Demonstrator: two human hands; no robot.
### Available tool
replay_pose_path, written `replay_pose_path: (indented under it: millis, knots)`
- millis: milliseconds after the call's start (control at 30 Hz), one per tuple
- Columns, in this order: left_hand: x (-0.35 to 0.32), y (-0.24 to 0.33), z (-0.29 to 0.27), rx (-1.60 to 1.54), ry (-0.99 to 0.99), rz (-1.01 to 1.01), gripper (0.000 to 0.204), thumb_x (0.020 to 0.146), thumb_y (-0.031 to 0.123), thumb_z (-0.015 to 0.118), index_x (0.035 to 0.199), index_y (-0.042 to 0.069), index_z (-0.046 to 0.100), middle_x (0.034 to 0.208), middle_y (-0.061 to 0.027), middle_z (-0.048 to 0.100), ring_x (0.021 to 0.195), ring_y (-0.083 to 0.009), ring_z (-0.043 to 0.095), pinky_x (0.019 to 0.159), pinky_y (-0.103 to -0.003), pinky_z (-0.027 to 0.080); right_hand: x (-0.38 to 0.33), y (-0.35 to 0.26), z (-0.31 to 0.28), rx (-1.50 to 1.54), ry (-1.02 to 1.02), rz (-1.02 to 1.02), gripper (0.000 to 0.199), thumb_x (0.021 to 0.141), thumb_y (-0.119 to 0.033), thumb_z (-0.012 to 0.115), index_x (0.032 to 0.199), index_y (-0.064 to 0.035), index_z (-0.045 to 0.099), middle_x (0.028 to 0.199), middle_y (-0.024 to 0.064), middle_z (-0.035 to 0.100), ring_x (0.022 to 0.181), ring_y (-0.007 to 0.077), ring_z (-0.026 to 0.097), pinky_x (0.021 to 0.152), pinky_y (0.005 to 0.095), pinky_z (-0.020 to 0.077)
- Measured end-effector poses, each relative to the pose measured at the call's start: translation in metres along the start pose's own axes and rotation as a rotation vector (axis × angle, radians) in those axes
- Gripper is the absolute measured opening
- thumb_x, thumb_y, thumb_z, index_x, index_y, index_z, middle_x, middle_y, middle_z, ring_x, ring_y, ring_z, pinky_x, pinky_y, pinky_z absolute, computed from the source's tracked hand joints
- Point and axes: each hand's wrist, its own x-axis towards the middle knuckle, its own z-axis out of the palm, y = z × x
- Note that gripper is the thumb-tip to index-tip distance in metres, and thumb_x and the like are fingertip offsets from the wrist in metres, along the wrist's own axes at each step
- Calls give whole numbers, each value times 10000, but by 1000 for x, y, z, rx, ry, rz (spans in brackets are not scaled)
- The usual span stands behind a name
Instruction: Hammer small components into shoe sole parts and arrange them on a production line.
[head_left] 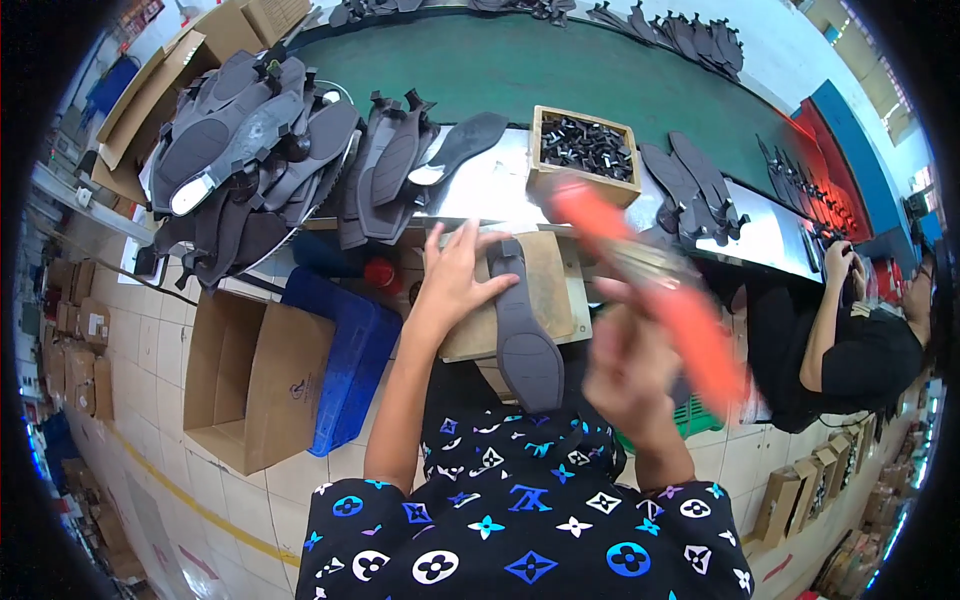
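A dark grey shoe sole (529, 355) lies lengthwise over a worn wooden board (552, 280), its wide end reaching past the board toward my lap. My left hand (458, 275) rests at the board's left side with its fingers spread; the thumb touches the sole near its far end. To the right of the sole, my right hand (632, 365) is closed round a blurred orange tool (695, 335) with a metal-coloured middle, raised above the board. Motion smear hides the tool's exact kind.
Beyond the board stands a wooden box (535, 150) of small black parts. Soles (215, 130) are heaped at the left; more soles (685, 180) lie right of the box. A cardboard box (285, 385) and blue crate (350, 365) stand lower left. A co-worker (855, 340) sits at right.
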Motion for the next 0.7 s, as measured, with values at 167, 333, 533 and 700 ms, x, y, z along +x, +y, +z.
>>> replay_pose_path:
  millis: [167,333,533,700]
  knots:
    - [-2,-14,5,63,-146,-112,920,781,486,773,1468,28,368,1346,17,621,1410,-246,406,1170,-632,59,8,38,36,136,-157,191,365,943,-22,582,1290,39,484,927,242,653,753,431,663,636,450,524]
    - [2,-3,-5,3,-182,-88,770,792,486,761,1428,138,500,1360,49,614,1430,-293,384,1149,-678,35,5,20,26,-33,35,-148,381,957,-22,546,1306,92,445,795,175,667,643,337,667,574,398,514]
    - [-7,-2,-11,-15,-66,165,306,856,254,721,1139,139,739,1185,-33,700,1298,-280,530,1149,-580,196,8,33,18,229,-151,339,268,948,-58,585,1188,33,508,819,280,638,769,458,655,636,482,530]
    - [-41,91,-71,-753,-277,-155,175,878,140,688,922,-27,712,834,-96,642,776,-166,639,691,-274,469,-4,60,41,-15,-123,74,423,899,-95,640,1297,-6,528,1046,193,661,780,379,676,637,446,556]
